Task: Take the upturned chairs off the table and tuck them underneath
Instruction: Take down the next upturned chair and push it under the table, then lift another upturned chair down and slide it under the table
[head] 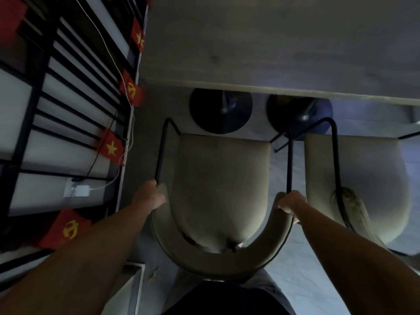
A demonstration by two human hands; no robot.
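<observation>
A beige padded chair with thin black metal armrests stands upright on the floor directly below me, its front facing the grey table. My left hand grips the left end of its curved backrest where the black arm tube meets it. My right hand grips the right end the same way. The chair's front edge sits just short of the table edge. A second beige chair stands upright to the right, close beside the first.
Two round black pedestal bases stand under the table edge ahead of the chairs. A black-framed wall panel with small red flags and a white cable runs along the left. A white-edged box sits at lower left.
</observation>
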